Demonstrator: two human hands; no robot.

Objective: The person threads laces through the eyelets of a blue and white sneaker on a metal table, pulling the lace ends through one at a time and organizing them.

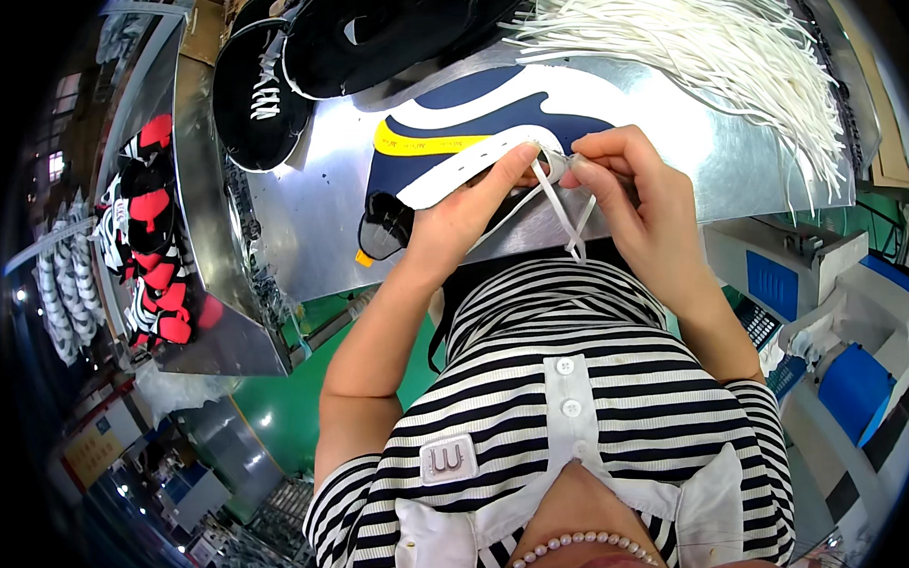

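Observation:
My left hand (464,206) is closed round a shoe upper, its thumb pressing on the white eyelet strip (448,176) with a row of small slots. Navy and white panels (486,93) and a yellow band (409,142) lie just beyond that strip; I cannot tell whether they are all one piece. A black part (384,226) shows left of my left wrist. White shoelace (560,210) runs through the strip's right end, its loose ends hanging toward me. At that end my right hand (646,196) pinches the lace between thumb and forefinger.
A heap of white laces (702,62) covers the metal table's (312,204) far right. Black shoe uppers (261,97), one laced in white, stand at the far left. Red, black and white pieces (154,238) are piled beyond the left edge. Grey-and-blue machines (804,296) stand at right.

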